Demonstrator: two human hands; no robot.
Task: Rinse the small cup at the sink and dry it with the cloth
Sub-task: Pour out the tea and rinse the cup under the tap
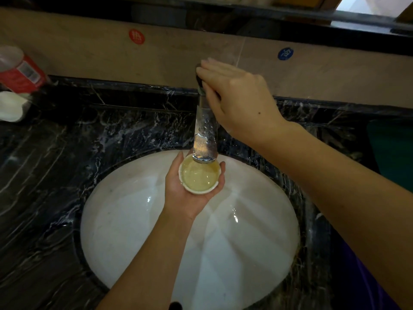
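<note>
A small white cup holding yellowish liquid sits in the palm of my left hand, whose fingers curl up around its sides. It is directly under the spout of the chrome faucet, over the white sink basin. My right hand rests on the faucet's handle at the top, fingers stretched over it and thumb down beside it. I cannot tell whether water runs. A dark green cloth lies on the counter at the right edge.
Black marble counter surrounds the basin. A red and white can and a white object stand at the far left. Red and blue round stickers mark the beige wall behind the faucet.
</note>
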